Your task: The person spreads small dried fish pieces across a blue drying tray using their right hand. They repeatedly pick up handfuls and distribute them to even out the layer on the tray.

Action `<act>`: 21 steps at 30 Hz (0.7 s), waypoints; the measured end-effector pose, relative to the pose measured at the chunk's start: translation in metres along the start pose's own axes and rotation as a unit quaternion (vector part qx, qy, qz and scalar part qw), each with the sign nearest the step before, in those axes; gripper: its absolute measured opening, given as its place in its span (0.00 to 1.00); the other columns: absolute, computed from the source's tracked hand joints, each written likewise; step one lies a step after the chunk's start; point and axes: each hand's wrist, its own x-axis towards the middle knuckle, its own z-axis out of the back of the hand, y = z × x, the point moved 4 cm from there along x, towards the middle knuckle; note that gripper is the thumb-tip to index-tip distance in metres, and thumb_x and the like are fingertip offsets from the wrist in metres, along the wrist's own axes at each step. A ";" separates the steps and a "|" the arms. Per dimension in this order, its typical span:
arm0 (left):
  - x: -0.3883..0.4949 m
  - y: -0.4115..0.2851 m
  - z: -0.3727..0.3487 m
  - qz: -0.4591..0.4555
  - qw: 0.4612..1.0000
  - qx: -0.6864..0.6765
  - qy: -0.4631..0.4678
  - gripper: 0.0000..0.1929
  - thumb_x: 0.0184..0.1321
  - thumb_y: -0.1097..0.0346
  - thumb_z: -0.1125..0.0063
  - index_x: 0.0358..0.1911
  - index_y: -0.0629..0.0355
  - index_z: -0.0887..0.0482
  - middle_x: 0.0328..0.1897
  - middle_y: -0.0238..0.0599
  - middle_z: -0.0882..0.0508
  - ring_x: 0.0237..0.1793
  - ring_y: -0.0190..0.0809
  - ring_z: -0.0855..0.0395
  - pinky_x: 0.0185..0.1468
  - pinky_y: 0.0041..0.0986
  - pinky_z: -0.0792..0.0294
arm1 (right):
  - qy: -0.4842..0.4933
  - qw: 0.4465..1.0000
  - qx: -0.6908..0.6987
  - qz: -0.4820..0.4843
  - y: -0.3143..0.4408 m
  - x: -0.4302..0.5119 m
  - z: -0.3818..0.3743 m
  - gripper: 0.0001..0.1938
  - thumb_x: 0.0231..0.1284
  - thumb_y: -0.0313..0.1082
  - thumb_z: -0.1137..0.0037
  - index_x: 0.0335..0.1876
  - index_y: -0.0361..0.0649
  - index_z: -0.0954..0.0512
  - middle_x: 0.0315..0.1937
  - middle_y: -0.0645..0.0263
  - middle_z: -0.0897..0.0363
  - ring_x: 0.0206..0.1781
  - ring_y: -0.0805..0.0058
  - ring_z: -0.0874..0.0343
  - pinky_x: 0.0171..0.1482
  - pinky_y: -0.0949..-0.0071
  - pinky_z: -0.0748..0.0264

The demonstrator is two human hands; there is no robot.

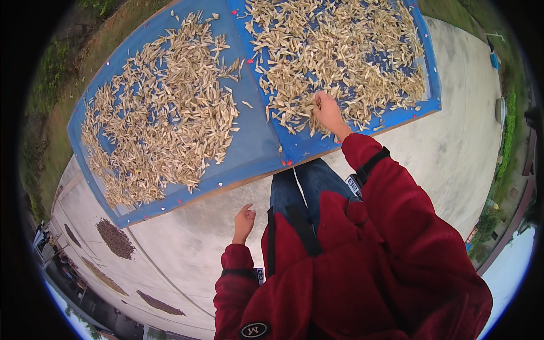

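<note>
Pale dried pods or slices (340, 46) lie spread over the right blue mesh screen (306, 146), which has a wooden edge. My right hand (328, 111) reaches down into the near part of this layer, fingers bent among the pieces; whether it grips any is hard to tell. More of the same dried pieces (170, 110) cover the left blue mesh screen (250, 148). My left hand (244, 223) hangs below the near edge of the screens, over the concrete, with fingers loosely curled and nothing visible in it.
Concrete ground (187, 242) surrounds the screens. Dark heaps of small material (115, 239) lie on it at the lower left, beside a tan strip of spread material (104, 276). Grass (63, 123) borders the far left. A round metal basin (501, 111) stands at the right edge.
</note>
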 end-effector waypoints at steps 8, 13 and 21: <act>-0.009 -0.034 -0.036 -0.007 0.999 -0.026 0.042 0.18 0.62 0.62 0.44 0.56 0.54 0.20 0.37 0.46 0.13 0.39 0.47 0.14 0.47 0.35 0.24 | 0.056 0.978 -0.146 0.137 0.079 0.049 -0.022 0.36 0.51 0.23 0.44 0.68 0.61 0.36 0.55 0.53 0.31 0.54 0.51 0.23 0.53 0.58 0.23; 0.004 -0.063 -0.037 -0.056 0.997 -0.046 0.020 0.18 0.62 0.64 0.45 0.56 0.54 0.21 0.38 0.46 0.13 0.40 0.47 0.14 0.48 0.35 0.24 | 0.099 0.988 -0.052 0.109 0.100 0.086 -0.025 0.19 0.52 0.24 0.43 0.51 0.44 0.27 0.46 0.51 0.25 0.45 0.51 0.19 0.46 0.57 0.22; 0.004 -0.071 -0.043 -0.017 0.998 -0.066 0.005 0.18 0.63 0.64 0.44 0.57 0.55 0.21 0.39 0.45 0.13 0.41 0.42 0.14 0.49 0.32 0.25 | -0.124 0.958 0.179 0.189 0.129 0.140 -0.007 0.21 0.52 0.17 0.52 0.54 0.40 0.25 0.51 0.48 0.23 0.53 0.50 0.22 0.56 0.61 0.27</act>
